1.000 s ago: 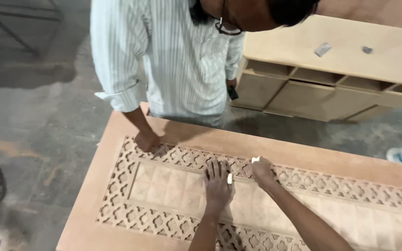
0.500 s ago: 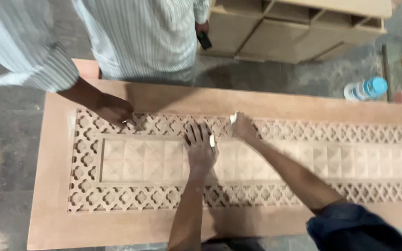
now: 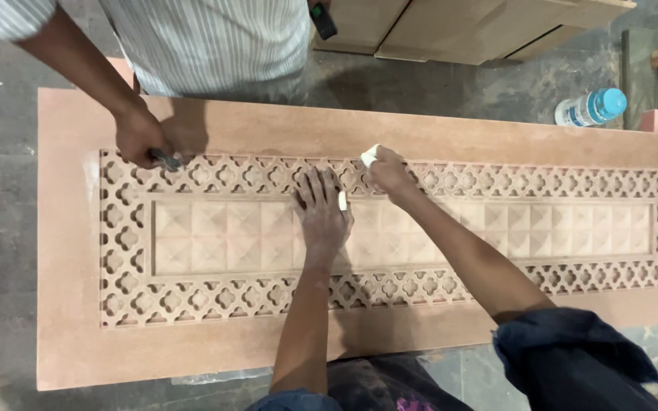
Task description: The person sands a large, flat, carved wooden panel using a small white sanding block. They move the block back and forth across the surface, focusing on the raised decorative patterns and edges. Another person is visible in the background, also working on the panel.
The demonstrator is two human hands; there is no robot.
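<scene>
Two hands work the long carved reddish-brown wooden panel [image 3: 420, 129]: left hand [image 3: 321, 209] flat and open on it, right hand [image 3: 386, 171] pinching a small white pad [image 3: 369, 155] against the top lattice, progress unclear.

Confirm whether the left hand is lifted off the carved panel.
No, the left hand lies flat, palm down, on the carved panel.

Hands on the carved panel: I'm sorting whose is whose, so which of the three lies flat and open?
The left hand, spread palm-down mid-panel. The right hand pinches something white; the co-worker's hand grips a dark tool.
</scene>
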